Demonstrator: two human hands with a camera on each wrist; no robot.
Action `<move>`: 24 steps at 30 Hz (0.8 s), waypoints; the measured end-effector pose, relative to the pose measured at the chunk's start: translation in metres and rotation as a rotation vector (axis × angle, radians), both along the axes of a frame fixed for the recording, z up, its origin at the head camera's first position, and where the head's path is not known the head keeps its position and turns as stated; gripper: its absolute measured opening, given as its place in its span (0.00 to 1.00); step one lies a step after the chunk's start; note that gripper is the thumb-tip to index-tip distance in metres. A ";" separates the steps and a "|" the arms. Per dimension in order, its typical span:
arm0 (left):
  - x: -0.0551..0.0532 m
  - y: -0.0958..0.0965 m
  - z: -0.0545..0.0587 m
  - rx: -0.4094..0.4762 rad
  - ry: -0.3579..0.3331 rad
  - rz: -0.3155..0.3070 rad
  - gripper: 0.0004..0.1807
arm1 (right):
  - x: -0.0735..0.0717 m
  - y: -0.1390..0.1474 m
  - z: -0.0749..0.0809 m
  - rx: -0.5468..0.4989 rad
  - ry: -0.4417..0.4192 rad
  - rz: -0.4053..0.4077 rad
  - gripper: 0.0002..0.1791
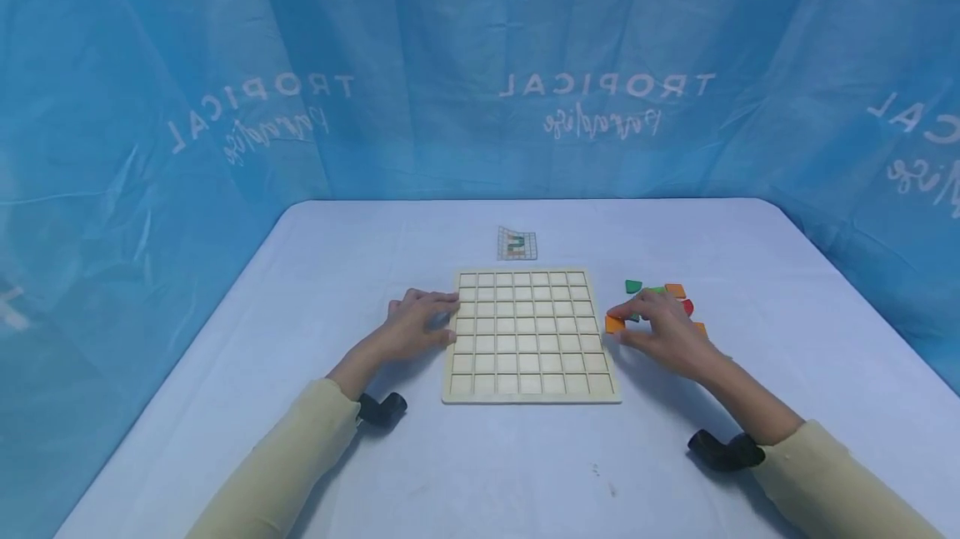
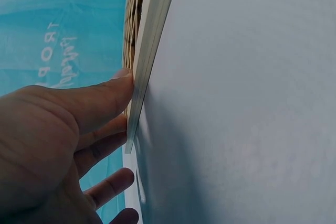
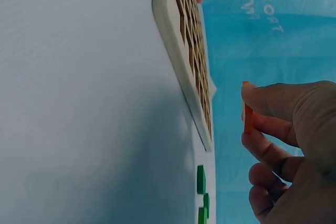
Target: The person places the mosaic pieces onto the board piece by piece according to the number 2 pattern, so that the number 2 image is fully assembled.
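A pale wooden grid board (image 1: pixel 517 397) with square cells lies on the table. My left hand (image 1: pixel 415 324) is at its left edge, the thumb and fingertips touching the rim. In the left wrist view the thumb (image 2: pixel 100 100) lies stretched against the board's side (image 2: pixel 152 30), with the fingers spread. Just off the board's right edge, my right hand (image 1: pixel 663 331) pinches a thin orange square tile (image 1: pixel 614 324) between thumb and fingers. The right wrist view shows this orange tile (image 3: pixel 247 108) edge-on, above the table.
Behind the right hand lie loose tiles: a green one (image 1: pixel 633 286), an orange one (image 1: pixel 675 290) and a red one (image 1: pixel 687 306), among others. A small card with a printed grid pattern (image 1: pixel 517 244) lies beyond the board. Blue sheeting (image 1: pixel 450 139) stands behind the white table (image 1: pixel 375 472).
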State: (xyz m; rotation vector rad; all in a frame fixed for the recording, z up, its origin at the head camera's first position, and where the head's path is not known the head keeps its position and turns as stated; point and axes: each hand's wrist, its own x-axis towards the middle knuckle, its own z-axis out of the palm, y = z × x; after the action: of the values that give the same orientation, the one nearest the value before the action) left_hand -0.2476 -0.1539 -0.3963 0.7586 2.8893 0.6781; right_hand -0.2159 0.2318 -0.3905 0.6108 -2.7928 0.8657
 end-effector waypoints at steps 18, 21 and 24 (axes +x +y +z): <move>-0.001 0.001 -0.001 -0.012 -0.017 0.028 0.28 | -0.028 -0.056 0.003 -0.165 -0.116 0.035 0.16; 0.000 0.001 -0.001 -0.006 -0.013 0.024 0.28 | -0.034 -0.064 0.003 -0.192 -0.123 0.045 0.16; 0.000 0.001 0.000 -0.004 -0.015 0.028 0.28 | -0.040 -0.072 0.003 -0.202 -0.123 0.069 0.15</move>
State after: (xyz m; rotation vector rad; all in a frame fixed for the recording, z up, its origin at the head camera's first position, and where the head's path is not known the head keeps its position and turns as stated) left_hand -0.2479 -0.1525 -0.3967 0.7117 2.8921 0.6782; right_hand -0.2563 0.1601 -0.3876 0.6436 -2.7558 1.2205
